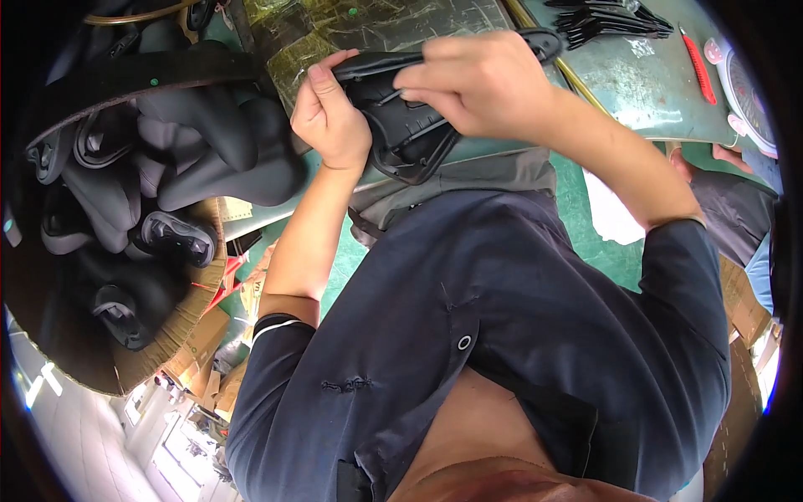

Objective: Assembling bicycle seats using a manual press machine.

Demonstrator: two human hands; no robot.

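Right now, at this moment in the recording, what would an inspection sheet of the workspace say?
Surface: glossy green tabletop; brown board with yellowish tape on it.
Job's things: black hollow moulded piece between the hands; brown cardboard box at left holding black padded saddle-shaped pieces.
Clutter: slim red-handled tool and heaped slender black plastic parts, upper right.
Hands: left hand, fingers on the piece's edge; right hand, fingers curled over it, grip unclear.
Cables: nothing seen that is clearly one.
Surroundings: green floor; another person in dark clothing, right.
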